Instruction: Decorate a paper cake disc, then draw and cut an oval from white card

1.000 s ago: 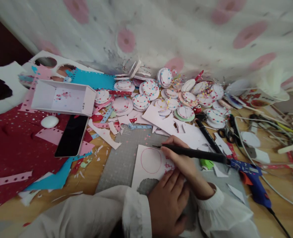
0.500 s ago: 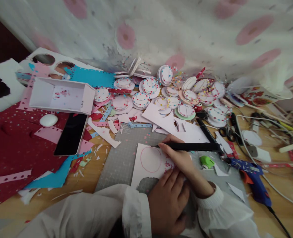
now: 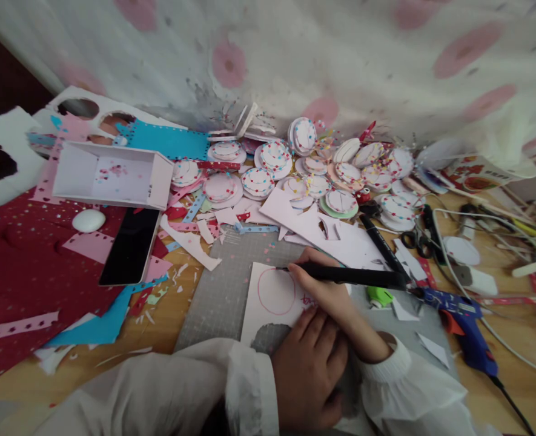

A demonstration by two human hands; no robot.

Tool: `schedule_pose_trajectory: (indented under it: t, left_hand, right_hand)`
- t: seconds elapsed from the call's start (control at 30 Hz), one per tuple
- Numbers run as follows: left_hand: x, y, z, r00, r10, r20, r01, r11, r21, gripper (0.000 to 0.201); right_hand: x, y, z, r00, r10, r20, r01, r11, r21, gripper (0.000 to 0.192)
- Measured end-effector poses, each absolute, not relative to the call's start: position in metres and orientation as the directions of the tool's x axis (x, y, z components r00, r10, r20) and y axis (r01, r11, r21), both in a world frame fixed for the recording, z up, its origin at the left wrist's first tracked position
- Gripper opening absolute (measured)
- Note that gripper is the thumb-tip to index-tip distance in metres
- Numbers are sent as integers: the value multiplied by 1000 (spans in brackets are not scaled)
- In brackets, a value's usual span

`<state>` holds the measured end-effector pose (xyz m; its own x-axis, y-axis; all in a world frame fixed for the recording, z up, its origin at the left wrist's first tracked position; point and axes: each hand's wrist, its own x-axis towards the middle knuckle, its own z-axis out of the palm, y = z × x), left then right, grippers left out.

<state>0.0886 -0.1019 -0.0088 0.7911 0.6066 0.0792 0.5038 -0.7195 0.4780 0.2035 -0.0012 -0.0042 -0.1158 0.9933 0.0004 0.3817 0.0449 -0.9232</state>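
My right hand point(image 3: 324, 290) is closed around a thick black pen-shaped tool point(image 3: 354, 275), whose exact kind I cannot make out. Its thin tip touches or hovers at the top edge of a red circle drawn on a piece of white board point(image 3: 261, 312). Red writing on the board is partly covered by my fingers. Below the circle the board has a rounded cut-out. My left hand point(image 3: 308, 369) lies flat across the board, fingers stretched out, next to my right wrist. Under the board is a grey cutting mat point(image 3: 213, 290).
Behind the mat stand several layered white discs point(image 3: 274, 158) trimmed with coloured beads. A white box point(image 3: 113, 175), a phone point(image 3: 130, 247) and red paper point(image 3: 31, 266) lie left. On the right are a blue glue gun point(image 3: 470, 333), scissors point(image 3: 417, 242), a green-capped item point(image 3: 379, 297) and a white cable.
The tool's rear end has dipped slightly towards me. Its tip stays at the circle's top edge, and my left hand has hardly moved.
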Motion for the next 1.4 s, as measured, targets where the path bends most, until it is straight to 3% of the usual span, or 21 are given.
schedule_pose_trajectory:
  t: [0.67, 1.4]
  left_hand:
    - [87, -102, -10, 792, 602, 102, 504, -740, 446, 69]
    - [87, -102, -12, 790, 604, 103, 488, -722, 491, 67]
  right_hand:
    - [202, -3, 3, -51, 999, 14, 386, 33, -922, 20]
    - [200, -5, 8, 5, 1000, 18, 390, 14, -921, 20]
